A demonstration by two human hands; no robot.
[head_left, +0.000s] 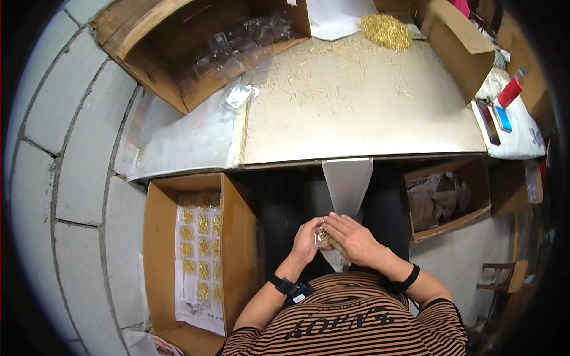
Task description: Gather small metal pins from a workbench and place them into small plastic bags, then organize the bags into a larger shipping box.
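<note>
Clock from frame centre. Your lower carton (240, 249) at 8: rows of gold-filled clear packs (203, 246). Upper carton (155, 70) at 11: loose clear boxes (250, 40). Your left hand (306, 242), near 5, fingers curled, pinching the small clear box (322, 237) of gold bits, between your hands. Your right hand (354, 240): fingers straight, side by side, over the box; can't tell if they grip. Gold heap (385, 32) at 1 on the tabletop (368, 127). Right carton (478, 188) at 3.
</note>
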